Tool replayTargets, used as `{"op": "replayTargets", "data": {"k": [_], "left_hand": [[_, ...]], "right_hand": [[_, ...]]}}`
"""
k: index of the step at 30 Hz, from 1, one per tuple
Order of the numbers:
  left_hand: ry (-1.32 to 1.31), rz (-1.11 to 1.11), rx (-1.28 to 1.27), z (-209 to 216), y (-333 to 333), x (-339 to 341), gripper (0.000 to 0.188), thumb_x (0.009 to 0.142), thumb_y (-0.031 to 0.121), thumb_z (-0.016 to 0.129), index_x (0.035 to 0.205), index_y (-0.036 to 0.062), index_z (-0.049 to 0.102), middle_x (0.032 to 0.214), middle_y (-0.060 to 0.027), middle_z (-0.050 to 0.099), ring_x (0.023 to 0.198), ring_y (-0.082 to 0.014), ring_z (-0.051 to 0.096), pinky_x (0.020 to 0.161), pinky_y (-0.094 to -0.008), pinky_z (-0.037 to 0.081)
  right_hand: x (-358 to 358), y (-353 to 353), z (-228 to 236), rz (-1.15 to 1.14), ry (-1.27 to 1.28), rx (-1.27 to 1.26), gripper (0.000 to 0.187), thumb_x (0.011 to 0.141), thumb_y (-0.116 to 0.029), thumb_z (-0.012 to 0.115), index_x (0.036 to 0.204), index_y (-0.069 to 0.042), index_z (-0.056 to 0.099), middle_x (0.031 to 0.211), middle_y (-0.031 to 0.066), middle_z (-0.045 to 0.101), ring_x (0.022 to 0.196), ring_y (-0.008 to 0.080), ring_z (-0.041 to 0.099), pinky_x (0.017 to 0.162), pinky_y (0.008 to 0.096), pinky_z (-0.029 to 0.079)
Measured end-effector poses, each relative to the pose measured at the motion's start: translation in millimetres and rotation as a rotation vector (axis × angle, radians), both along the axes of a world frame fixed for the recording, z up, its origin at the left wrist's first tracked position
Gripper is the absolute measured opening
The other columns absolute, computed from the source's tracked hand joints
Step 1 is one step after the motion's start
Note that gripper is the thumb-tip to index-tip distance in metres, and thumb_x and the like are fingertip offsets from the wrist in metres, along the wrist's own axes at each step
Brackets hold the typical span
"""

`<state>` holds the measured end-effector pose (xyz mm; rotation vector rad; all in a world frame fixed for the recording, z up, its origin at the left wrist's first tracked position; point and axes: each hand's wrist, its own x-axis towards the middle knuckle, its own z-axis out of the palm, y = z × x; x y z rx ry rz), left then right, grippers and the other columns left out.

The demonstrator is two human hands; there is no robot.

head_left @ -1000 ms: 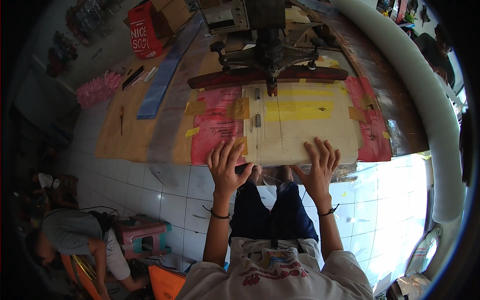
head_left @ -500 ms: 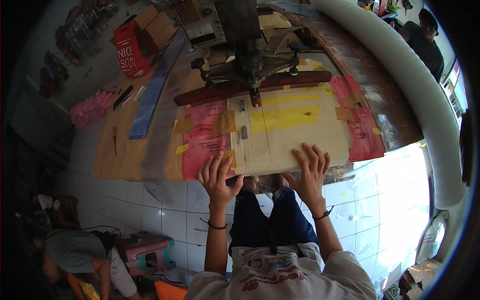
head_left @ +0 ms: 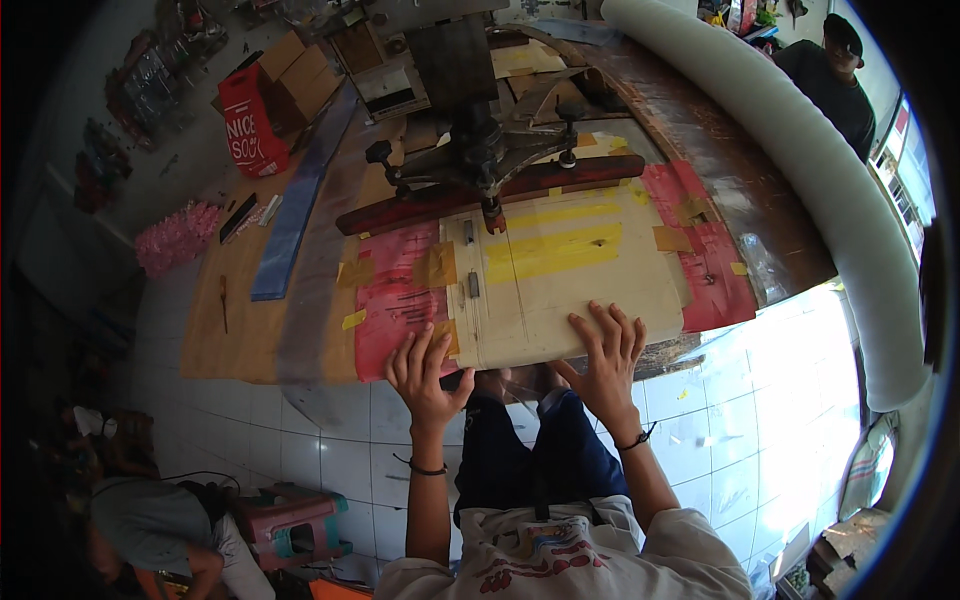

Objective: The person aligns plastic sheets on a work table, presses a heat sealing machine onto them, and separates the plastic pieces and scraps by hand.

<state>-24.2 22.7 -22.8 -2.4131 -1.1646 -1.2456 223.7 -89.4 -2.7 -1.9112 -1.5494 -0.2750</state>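
Observation:
My left hand (head_left: 424, 378) rests its spread fingers on the near edge of a red sheet (head_left: 395, 330), beside the lower left corner of a cream flat panel (head_left: 570, 305). On that panel's near right edge lie the fingers of my right hand (head_left: 608, 355), also spread, with the thumb pointing inward below the edge. Neither hand holds anything. Yellow tape strips (head_left: 560, 250) and two small metal pieces cross the panel. Above its far part sits a dark machine head (head_left: 485, 150) with a long reddish bar (head_left: 590, 172) and a small forked tip (head_left: 494, 220).
On the left of the table lie a blue strip (head_left: 290, 235), a screwdriver (head_left: 223, 303) and a red bag (head_left: 255, 125) beside a cardboard box (head_left: 300, 80). A thick white roll (head_left: 800, 140) curves along the right. One person (head_left: 830, 85) is at far right, another (head_left: 160, 520) at lower left.
The view has tilted a little, so the table and machine appear slightly lower and further left. Both hands keep their places on the near edge.

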Motion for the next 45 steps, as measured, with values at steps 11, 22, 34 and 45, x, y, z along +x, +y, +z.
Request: {"op": "replayTargets", "data": {"k": [11, 22, 34, 45], "left_hand": [[0.010, 0.004, 0.024, -4, 3, -1, 0.054, 0.090, 0.052, 0.062, 0.127, 0.0126, 0.066, 0.142, -0.0080, 0.060, 0.131, -0.0316, 0.050, 0.111, -0.0493, 0.029], [-0.003, 0.022, 0.051, -8, 3, 0, 0.059, 0.088, 0.059, 0.062, 0.126, 0.0140, 0.067, 0.141, -0.0062, 0.061, 0.130, -0.0306, 0.050, 0.110, -0.0482, 0.029], [0.045, 0.068, 0.139, -6, 10, 2, 0.077, 0.072, 0.068, 0.080, 0.127, 0.0147, 0.065, 0.140, -0.0061, 0.061, 0.127, -0.0290, 0.051, 0.108, -0.0481, 0.032], [0.061, 0.075, 0.093, -8, 5, 7, 0.074, 0.073, 0.065, 0.080, 0.127, 0.0154, 0.064, 0.140, -0.0066, 0.060, 0.127, -0.0301, 0.051, 0.108, -0.0496, 0.030]], "right_hand": [[0, 1, -4, -0.015, -0.005, 0.017, 0.078, 0.066, -0.029, 0.089, 0.137, -0.023, 0.058, 0.148, 0.0059, 0.047, 0.143, 0.0297, 0.035, 0.122, 0.0570, 0.017], [2, 0, -8, 0.005, 0.011, 0.040, 0.077, 0.066, -0.033, 0.090, 0.136, -0.023, 0.059, 0.147, 0.0069, 0.049, 0.142, 0.0314, 0.037, 0.122, 0.0564, 0.015], [1, 10, -22, -0.034, -0.028, 0.141, 0.070, 0.060, -0.028, 0.091, 0.125, -0.026, 0.066, 0.140, 0.0021, 0.055, 0.137, 0.0269, 0.043, 0.121, 0.0535, 0.020], [21, 22, -70, 0.017, -0.128, 0.457, 0.042, 0.078, -0.042, 0.080, 0.118, -0.042, 0.071, 0.129, -0.0114, 0.062, 0.126, 0.0155, 0.044, 0.120, 0.0429, 0.013]]}}
